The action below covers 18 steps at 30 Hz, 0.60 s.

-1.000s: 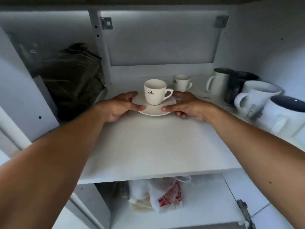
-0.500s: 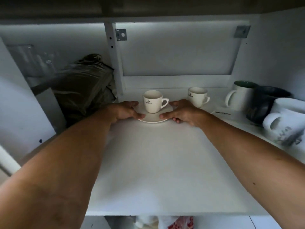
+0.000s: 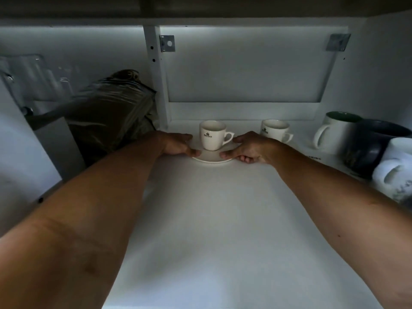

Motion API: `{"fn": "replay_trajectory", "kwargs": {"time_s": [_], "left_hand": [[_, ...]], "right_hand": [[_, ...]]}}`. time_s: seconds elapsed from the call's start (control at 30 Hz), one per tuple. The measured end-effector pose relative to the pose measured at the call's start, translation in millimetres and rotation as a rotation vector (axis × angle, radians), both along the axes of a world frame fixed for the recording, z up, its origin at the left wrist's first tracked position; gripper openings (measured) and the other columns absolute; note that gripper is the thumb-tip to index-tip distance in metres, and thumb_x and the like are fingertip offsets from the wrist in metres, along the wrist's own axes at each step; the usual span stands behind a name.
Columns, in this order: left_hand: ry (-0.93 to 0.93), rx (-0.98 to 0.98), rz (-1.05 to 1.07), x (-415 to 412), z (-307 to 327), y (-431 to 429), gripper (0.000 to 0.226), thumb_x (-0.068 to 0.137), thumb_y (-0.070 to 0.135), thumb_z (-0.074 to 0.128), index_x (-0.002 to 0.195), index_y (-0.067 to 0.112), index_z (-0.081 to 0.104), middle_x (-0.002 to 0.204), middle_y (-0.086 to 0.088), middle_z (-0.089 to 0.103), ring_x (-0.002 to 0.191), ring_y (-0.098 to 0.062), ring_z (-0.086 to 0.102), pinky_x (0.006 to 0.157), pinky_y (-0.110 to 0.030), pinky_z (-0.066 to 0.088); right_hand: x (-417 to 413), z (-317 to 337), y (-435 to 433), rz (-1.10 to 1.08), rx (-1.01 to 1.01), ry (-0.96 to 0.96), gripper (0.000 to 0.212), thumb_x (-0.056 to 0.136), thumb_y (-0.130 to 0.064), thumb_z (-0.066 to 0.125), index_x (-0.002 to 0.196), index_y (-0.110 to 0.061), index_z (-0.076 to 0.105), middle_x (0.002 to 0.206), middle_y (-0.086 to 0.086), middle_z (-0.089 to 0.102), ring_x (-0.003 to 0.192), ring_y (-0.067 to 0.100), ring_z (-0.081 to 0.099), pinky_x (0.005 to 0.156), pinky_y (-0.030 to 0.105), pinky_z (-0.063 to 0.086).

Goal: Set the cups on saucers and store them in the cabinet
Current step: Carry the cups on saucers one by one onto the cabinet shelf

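— What can we read in the head view?

— Little. The small white glazed ceramic cup [image 3: 211,136] bears a dark crown-like crest over a line of lettering that is too small for us to make out. A second small white cup [image 3: 275,129], just right of it and further back, shows a similar dark mark, also unreadable.

— Where does our cup stand?

— Upright on the round, smooth white saucer [image 3: 211,157], handle to the right. The saucer lies flat on the matte white cabinet shelf [image 3: 223,219].

— And our hands?

— The left hand [image 3: 176,144] clasps the saucer's left rim, thumb on top. The right hand [image 3: 249,148] pinches the right rim, its fingers curled beneath.

— What else do we see?

— Well right of the cup are a tall white mug with a dark green inside [image 3: 334,132] and a glossy dark navy mug [image 3: 367,148]. Left of it is a crinkled dark olive plastic-wrapped bundle [image 3: 111,114].
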<state>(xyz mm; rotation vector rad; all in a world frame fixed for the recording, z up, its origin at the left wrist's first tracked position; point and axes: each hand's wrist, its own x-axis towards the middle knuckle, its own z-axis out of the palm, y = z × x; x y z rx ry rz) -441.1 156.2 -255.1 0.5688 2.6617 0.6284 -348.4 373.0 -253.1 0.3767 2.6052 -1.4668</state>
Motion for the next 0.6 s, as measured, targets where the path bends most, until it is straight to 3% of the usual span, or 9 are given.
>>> {"fn": "replay_trajectory", "kwargs": {"time_s": [0.37,0.53,0.6], "left_hand": [[0.061,-0.204,-0.039,-2,2,3,0.105,0.079,0.077,0.054,0.158,0.022,0.012,0.166,0.003,0.012,0.153,-0.018,0.013,0.123,-0.037,0.012],[0.043,-0.110,0.015,12,3,-1,0.131,0.054,0.094,0.054,0.158,0.026,0.013,0.166,0.006,0.013,0.152,-0.015,0.015,0.124,-0.039,0.013],[0.053,-0.055,0.067,26,5,-5,0.120,0.065,0.085,0.060,0.158,0.026,0.014,0.166,0.004,0.014,0.152,-0.016,0.015,0.123,-0.037,0.014]], "right_hand": [[4,-10,1,-0.131,-0.033,0.113,0.095,0.074,-0.015,0.088,0.150,-0.002,0.034,0.057,0.005,0.058,0.043,0.010,0.047,0.039,0.020,0.040],[18,-12,4,-0.146,-0.084,0.144,0.083,0.077,-0.013,0.085,0.147,-0.002,0.041,0.065,0.009,0.065,0.042,0.009,0.053,0.041,0.021,0.043],[32,-9,5,-0.134,-0.023,0.143,0.078,0.078,-0.018,0.085,0.144,-0.009,0.046,0.069,0.010,0.069,0.048,0.011,0.057,0.042,0.021,0.044]]}}
